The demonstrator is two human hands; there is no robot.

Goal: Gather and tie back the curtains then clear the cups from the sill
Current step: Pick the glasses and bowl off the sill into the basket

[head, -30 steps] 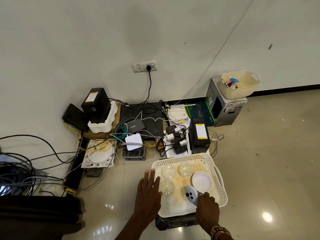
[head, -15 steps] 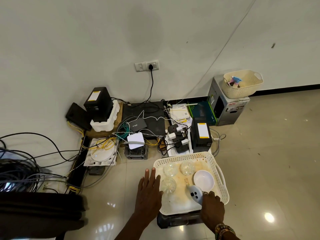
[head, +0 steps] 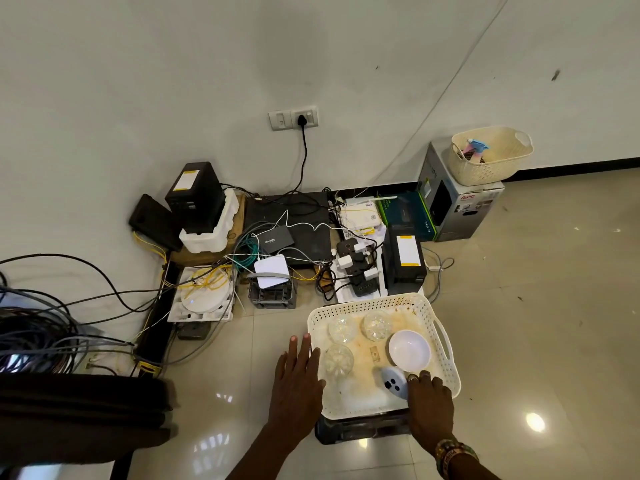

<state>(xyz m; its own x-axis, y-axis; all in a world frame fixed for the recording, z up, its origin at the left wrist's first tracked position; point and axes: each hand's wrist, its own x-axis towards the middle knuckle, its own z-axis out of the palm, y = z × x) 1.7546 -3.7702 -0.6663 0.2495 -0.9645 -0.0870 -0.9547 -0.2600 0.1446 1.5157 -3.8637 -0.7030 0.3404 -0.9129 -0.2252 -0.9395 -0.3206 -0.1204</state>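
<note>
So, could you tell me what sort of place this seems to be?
Probably a network corner, office or home: a white router and cables on a tiled floor, a wall socket, and an APC box.

Left hand flat beside white basket; right hand around pale cup inside

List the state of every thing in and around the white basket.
white basket: resting on a dark box, stained inside.
glass cups: three, upright, empty.
white bowl: upright, empty.
pale cup: in the basket, near its front edge.
right hand: fingers curled on the pale cup.
left hand: flat, fingers straight against the basket's left wall.
black plug: in the wall socket.
</note>
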